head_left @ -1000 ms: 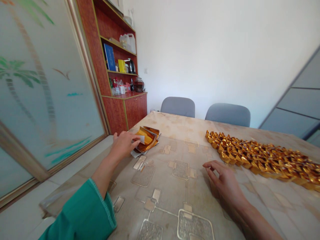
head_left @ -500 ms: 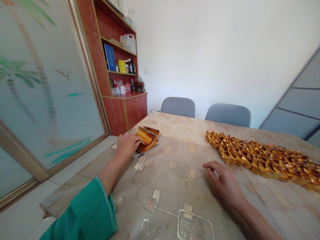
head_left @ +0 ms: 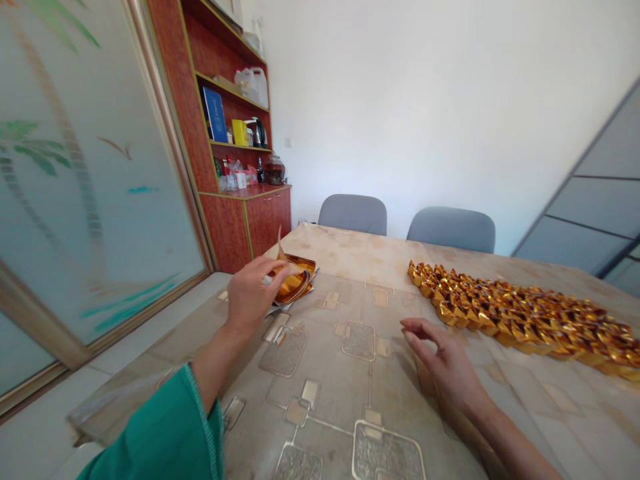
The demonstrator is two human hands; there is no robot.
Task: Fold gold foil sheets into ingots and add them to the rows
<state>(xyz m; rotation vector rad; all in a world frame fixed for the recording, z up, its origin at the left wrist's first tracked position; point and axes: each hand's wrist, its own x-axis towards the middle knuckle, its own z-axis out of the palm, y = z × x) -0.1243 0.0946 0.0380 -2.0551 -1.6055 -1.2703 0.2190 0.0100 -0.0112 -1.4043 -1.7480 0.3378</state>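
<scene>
- My left hand [head_left: 253, 293] is at the left edge of a stack [head_left: 295, 288] of gold foil, on the far left part of the tabletop [head_left: 337, 383].
- Just changed: half a second ago my fingers were down at the stack's edge; now they are raised a little, and one thin sheet [head_left: 281, 248] bends upward, its edge standing above the rest.
- What that means: I judge that the sheet is being peeled off but is not yet free, since part of it seems to overlap the stack. My hand hides where it meets the foil, so I cannot tell whether it is one layer or more.
- My left grip is closed to a pinch, thumb against fingers, with the sheet between them.
- My right hand [head_left: 443, 363] rests low over the tabletop, well apart from the stack, in the same pose as before. Its grip is loosely curled, with a small gap between thumb and forefinger and nothing visible in it.
- Beyond my right hand, folded gold pieces [head_left: 500, 307] sit in a long, crowded block running off to the right. They look unmoved.
- Two grey chairs [head_left: 353, 213] stand behind the far edge.
</scene>
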